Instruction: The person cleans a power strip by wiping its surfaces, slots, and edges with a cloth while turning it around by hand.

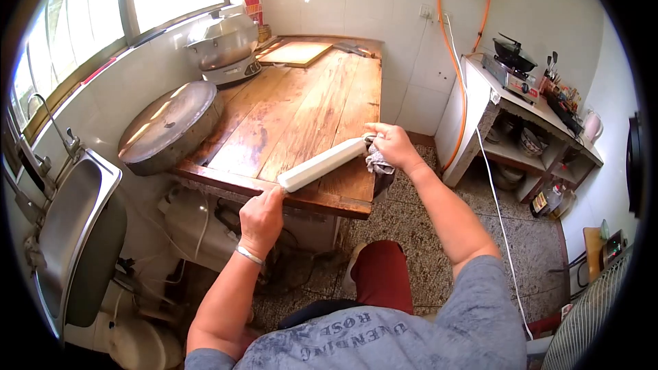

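Observation:
A white rolling pin (322,166) slants over the near right corner of the wooden table (295,113). My left hand (261,220) is closed around its near end, just off the table's front edge. At the far end, my right hand (393,145) grips the other tip, together with a crumpled patterned cloth (378,162) that hangs below the fingers. The pin's two end tips are mostly hidden by my hands. Whether the pin touches the tabletop I cannot tell.
On the table's left stand a large round lidded pan (168,123) and a steel pot on a scale-like base (223,44). A cutting board (295,53) lies at the back. A sink (75,212) is left; a shelf unit with a stove (510,79) is right. A white cord (490,178) hangs down to the floor.

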Demonstrator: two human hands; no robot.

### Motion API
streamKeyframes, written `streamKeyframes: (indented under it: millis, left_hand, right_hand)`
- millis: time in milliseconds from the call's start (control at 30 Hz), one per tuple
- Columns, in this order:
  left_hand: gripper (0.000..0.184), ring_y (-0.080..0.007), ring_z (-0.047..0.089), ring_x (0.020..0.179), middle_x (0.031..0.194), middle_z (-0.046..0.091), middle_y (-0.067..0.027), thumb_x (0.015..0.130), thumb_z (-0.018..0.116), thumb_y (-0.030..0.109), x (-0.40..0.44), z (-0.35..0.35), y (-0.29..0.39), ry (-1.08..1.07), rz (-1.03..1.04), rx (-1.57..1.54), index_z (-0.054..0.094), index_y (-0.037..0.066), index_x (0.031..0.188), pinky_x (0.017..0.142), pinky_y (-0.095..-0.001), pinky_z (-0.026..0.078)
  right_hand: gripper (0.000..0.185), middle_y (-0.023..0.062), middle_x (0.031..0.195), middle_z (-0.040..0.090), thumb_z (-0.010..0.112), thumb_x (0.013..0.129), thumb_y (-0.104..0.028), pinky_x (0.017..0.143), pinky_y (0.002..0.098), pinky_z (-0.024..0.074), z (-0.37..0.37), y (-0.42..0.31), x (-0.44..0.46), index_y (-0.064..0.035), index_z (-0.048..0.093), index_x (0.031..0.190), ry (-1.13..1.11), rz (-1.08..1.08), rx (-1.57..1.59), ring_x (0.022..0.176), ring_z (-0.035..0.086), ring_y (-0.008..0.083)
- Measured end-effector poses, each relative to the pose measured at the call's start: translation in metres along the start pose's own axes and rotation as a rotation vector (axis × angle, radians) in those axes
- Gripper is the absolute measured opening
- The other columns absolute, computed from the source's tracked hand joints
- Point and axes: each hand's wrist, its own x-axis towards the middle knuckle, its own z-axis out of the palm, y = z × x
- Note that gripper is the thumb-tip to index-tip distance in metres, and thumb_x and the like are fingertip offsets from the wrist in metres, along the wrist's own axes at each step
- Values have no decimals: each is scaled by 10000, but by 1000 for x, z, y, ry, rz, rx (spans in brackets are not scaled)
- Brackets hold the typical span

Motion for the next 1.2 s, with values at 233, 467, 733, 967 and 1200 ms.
streamKeyframes:
  millis: [233,467,733,967,1200]
  left_hand:
    - [222,-283,677,626,773,669,-136,941,720,42,3,-5,4,-19,-72,-172,668,31,1157,580,-380,519]
    - [532,-130,659,533,783,678,-56,987,746,163,19,-27,26,-439,-967,-908,520,3,1441,459,-251,485]
    - [501,-153,694,590,861,720,-113,1006,714,132,36,-34,25,-467,-1180,-1173,503,-22,1433,496,-243,521]
    - [541,-139,704,673,969,719,-71,898,808,57,50,-41,24,-466,-807,-861,576,24,1386,598,-255,544]
    - [627,-303,701,914,1273,618,-147,784,875,138,38,-34,2,-370,-250,-128,602,37,1339,786,-391,579]
  right_hand:
    - [354,159,1067,791,730,981,-230,883,308,561,3,-7,-17,53,736,1193,-29,55,96,941,715,144]
    - [366,159,1132,782,713,993,-210,935,320,550,-4,-11,-25,31,711,1268,-126,27,73,1020,718,173]
    - [400,76,1194,751,738,995,-176,972,269,516,-6,-8,-47,37,675,1329,-173,-61,180,1063,655,109]
    - [494,108,1327,708,799,906,-72,1063,301,499,1,-8,-58,16,649,1369,-58,-188,323,1206,642,154]
    - [548,129,1409,647,759,886,19,1126,330,472,-1,-24,-59,-65,636,1414,-64,-383,34,1296,620,254]
